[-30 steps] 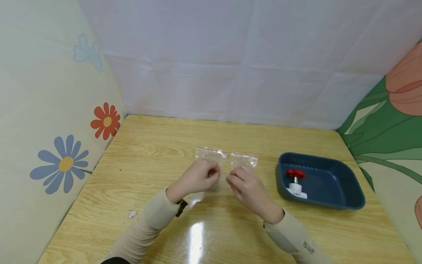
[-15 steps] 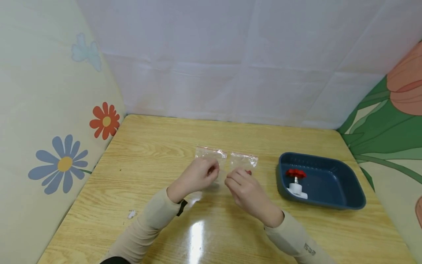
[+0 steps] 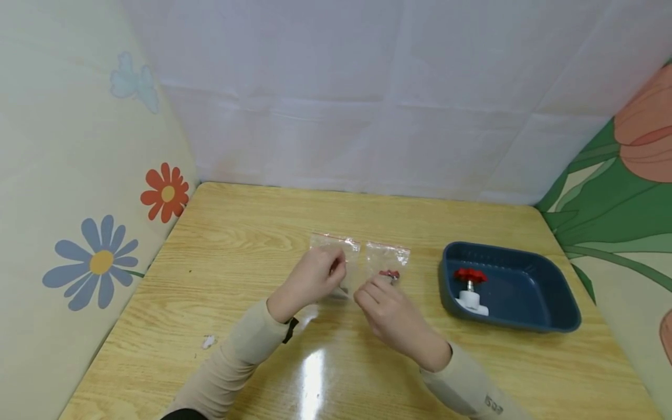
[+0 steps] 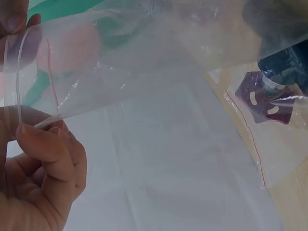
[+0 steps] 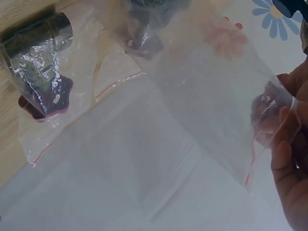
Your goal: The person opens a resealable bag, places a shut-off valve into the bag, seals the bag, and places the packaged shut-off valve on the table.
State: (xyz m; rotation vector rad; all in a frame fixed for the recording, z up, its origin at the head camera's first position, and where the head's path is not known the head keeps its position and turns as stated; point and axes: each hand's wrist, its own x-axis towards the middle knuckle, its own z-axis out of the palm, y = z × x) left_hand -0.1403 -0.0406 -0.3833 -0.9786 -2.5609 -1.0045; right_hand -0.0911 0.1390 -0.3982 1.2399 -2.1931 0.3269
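Observation:
A clear zip bag (image 4: 110, 67) with a red line near its mouth is stretched between my two hands. My left hand (image 3: 315, 271) pinches one side of the mouth between thumb and fingers. At the opposite side, my right hand (image 3: 388, 312) grips the edge, its fingers (image 5: 284, 154) curled at the plastic. Whether this bag contains anything cannot be told, as dark shapes show through it. Beyond the hands, two more zip bags lie flat, a left one (image 3: 336, 240) and a right one (image 3: 385, 254). A red-handled valve (image 3: 390, 274) lies inside the right one.
To the right stands a dark blue tray (image 3: 525, 297). In its left end is a white valve (image 3: 471, 298) with a red handle (image 3: 471, 275). A small white scrap (image 3: 209, 341) lies on the wooden table (image 3: 252, 233) at left. Fabric walls close off the back and sides.
My right hand has shifted slightly left and down, uncovering the red handle in the right flat bag. My left hand has moved only a little, leftward and up.

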